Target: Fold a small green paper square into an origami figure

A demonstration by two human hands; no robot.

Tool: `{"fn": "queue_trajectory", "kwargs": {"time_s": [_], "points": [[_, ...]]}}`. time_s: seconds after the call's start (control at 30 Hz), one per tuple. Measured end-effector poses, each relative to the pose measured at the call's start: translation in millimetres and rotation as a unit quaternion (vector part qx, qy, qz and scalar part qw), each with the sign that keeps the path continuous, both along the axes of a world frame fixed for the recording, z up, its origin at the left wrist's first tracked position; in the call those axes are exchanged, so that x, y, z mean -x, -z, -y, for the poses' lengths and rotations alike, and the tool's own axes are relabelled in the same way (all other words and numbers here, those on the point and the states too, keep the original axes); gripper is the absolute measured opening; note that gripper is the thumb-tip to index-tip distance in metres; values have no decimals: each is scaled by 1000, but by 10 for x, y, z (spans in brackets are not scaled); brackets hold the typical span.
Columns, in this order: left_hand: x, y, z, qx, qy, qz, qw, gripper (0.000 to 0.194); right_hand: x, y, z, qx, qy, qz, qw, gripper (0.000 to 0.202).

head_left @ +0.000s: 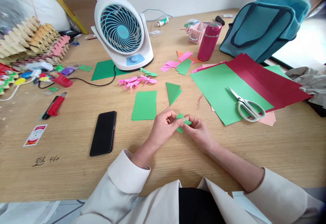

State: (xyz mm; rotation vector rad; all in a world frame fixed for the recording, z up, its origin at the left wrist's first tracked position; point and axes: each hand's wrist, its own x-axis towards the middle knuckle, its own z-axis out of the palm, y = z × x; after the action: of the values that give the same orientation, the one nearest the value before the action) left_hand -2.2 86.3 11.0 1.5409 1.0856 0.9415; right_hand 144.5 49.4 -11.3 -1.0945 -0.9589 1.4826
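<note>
A small folded piece of green paper (180, 117) is pinched between both hands above the table. My left hand (165, 123) grips its left side with thumb and fingers, and my right hand (198, 130) holds its right side. Parts of the paper are hidden by the fingertips. Just beyond the hands lies a folded green triangle (173, 92). To its left rests a stack of green rectangular sheets (144, 105). Pink folded paper figures (133, 82) and a green folded figure (148, 72) lie farther back.
A black phone (103, 133) lies left of my hands. White-handled scissors (248, 106) rest on green and red sheets at the right. A fan (123, 30), a red bottle (209, 42) and a teal bag (262, 30) stand behind. A red cutter (57, 105) lies far left.
</note>
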Motion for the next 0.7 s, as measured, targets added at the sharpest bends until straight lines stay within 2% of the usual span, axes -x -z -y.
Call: {"fn": "queue_trajectory", "kwargs": {"time_s": [0.2,0.47,0.6,0.7], "points": [[7,-57,-2,17,13,4,1000,25,-3,3,10,-6,7,-11,1000,43],[10,-58,-14,-10,15,7,1000,16,-21,45,17,-2,24,-14,1000,40],[17,-64,-18,-39,8,-9,999,18,-54,15,-10,-19,23,-6,1000,37],[25,-58,-13,-90,4,-67,994,17,-102,-26,-19,-58,28,4,998,30]]}}
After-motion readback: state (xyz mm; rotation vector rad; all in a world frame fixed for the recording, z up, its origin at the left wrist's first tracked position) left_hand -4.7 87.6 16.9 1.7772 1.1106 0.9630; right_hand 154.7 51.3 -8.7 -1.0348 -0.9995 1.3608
